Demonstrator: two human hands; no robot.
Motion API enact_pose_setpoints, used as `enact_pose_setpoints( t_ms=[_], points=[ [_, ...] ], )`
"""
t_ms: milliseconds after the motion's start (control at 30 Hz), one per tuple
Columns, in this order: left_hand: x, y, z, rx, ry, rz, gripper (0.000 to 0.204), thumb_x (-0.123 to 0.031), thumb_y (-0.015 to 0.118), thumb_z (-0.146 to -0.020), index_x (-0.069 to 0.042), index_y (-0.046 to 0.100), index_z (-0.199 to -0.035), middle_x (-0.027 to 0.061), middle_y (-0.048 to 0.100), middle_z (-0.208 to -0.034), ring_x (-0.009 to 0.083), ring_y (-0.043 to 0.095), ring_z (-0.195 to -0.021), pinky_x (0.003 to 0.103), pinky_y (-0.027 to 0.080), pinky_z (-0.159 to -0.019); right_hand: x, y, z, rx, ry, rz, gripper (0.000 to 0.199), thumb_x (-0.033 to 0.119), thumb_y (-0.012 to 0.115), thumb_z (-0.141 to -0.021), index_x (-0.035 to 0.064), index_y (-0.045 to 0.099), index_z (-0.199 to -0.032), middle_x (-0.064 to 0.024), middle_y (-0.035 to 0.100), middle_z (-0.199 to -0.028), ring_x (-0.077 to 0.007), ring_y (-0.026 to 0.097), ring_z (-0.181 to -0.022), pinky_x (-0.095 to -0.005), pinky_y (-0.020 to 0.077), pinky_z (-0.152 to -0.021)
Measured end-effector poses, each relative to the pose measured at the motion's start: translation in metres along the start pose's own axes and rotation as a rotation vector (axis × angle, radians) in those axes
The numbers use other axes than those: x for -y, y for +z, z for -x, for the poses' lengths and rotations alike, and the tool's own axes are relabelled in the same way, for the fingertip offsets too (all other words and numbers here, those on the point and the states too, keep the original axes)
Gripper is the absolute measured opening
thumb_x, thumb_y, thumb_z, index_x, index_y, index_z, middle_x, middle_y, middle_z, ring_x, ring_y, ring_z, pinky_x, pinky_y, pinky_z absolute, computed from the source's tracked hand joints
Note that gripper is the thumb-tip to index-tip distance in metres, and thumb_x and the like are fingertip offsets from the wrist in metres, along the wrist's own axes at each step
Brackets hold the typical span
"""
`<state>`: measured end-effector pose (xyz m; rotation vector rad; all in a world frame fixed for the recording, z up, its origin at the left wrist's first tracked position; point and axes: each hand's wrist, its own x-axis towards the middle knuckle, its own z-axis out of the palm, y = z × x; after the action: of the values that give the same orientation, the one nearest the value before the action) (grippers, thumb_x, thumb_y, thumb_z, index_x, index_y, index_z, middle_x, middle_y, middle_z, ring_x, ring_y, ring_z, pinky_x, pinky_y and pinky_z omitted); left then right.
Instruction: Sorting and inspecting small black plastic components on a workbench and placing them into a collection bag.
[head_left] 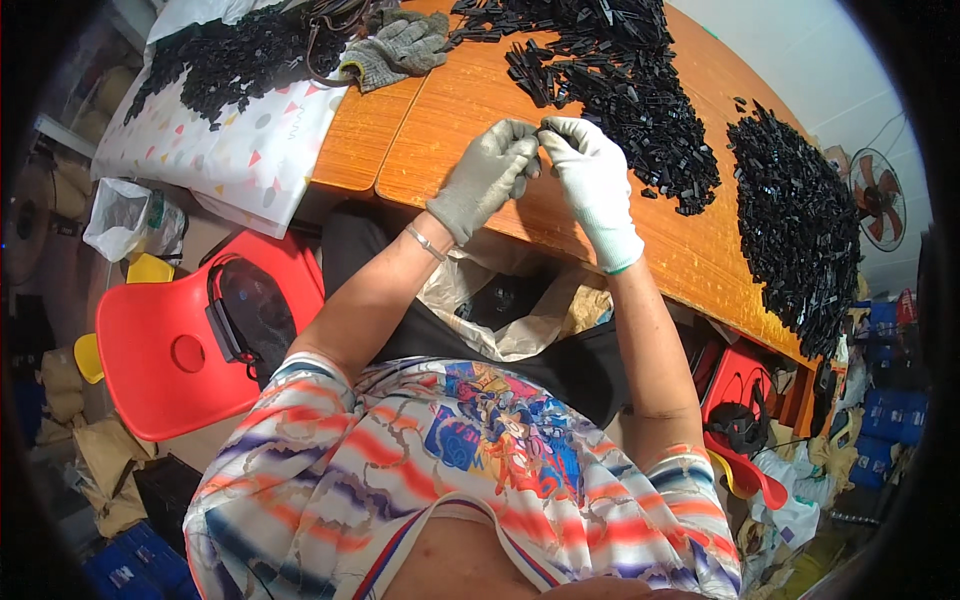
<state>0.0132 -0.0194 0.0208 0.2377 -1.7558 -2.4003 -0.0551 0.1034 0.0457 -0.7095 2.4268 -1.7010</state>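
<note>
My left hand [482,182], in a worn grey-coated glove, and my right hand [594,180], in a whiter glove, meet above the table's near edge. Their fingertips are closed together on a small black plastic piece [543,130], mostly covered by the fingers. Just beyond my right hand spreads a heap of small black plastic pieces [645,125] on the orange wooden table [430,130]. Below my hands, an open pale sack [450,280] rests by my lap, with dark contents inside.
Another black heap [795,220] covers the table's right side. At the far left, more pieces [240,65] lie on a patterned cloth [250,165], near grey knitted gloves [395,52]. Red chairs [150,350] flank me; a fan [878,200] stands at right.
</note>
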Motion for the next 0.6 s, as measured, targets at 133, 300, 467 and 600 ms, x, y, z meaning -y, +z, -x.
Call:
enact_pose_setpoints(
  t_ms=[133,300,467,600],
  points=[
    [-0.003,0.001,0.002,-0.025,-0.003,-0.04,0.019,-0.016,0.05,-0.097,-0.001,0.053,-0.108,0.0023,0.056,-0.078,0.005,0.047,-0.063,0.019,0.038,-0.052,-0.001,0.0,0.002,-0.022,-0.079,0.233,0.027,0.021,0.066,-0.086,0.0045,0.067,-0.107,-0.0134,0.069,-0.101,-0.0244,0.066,-0.092,-0.0308,0.0501,-0.082],
    [0.015,0.002,-0.005,-0.096,0.162,-0.063,0.017,-0.015,0.051,-0.096,-0.001,0.056,-0.105,-0.0015,0.053,-0.073,0.0011,0.043,-0.057,0.016,0.033,-0.049,0.018,-0.004,0.007,0.019,-0.201,0.545,0.021,0.023,0.063,-0.086,0.0061,0.064,-0.098,-0.0153,0.067,-0.093,-0.0329,0.065,-0.086,-0.0388,0.0508,-0.076],
    [0.019,0.012,-0.002,-0.19,0.132,0.018,0.015,-0.014,0.052,-0.095,-0.001,0.058,-0.1,-0.0044,0.049,-0.071,0.0012,0.041,-0.057,0.016,0.032,-0.048,0.014,-0.005,0.012,-0.004,-0.431,0.72,0.01,0.019,0.064,-0.083,0.0099,0.062,-0.086,-0.0126,0.065,-0.075,-0.0325,0.064,-0.07,-0.0411,0.0508,-0.062],
    [0.027,0.018,0.002,-0.322,0.07,0.03,0.016,-0.021,0.053,-0.096,-0.006,0.06,-0.096,-0.0075,0.046,-0.066,0.0004,0.035,-0.049,0.018,0.027,-0.041,-0.005,0.005,0.011,-0.03,-0.495,0.722,0.011,0.02,0.063,-0.083,0.009,0.062,-0.085,-0.0136,0.065,-0.075,-0.0337,0.064,-0.069,-0.0424,0.0502,-0.063]
  ],
)
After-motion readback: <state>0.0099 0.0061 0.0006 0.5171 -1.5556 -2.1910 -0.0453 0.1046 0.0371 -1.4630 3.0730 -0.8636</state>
